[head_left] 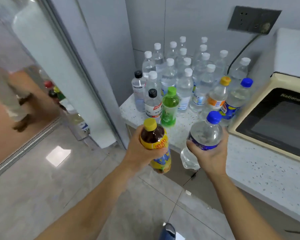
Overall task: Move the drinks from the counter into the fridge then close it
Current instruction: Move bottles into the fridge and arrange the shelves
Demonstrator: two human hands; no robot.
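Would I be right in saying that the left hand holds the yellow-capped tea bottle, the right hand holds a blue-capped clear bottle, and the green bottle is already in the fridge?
Not quite. The head view shows the green bottle standing on the counter. The rest holds: left hand grips the yellow-capped tea bottle, right hand the blue-capped clear bottle.

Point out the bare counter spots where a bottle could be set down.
Bare counter lies along the front edge, between the green bottle and the microwave, and right of it below the microwave. The back corner is packed with water bottles.
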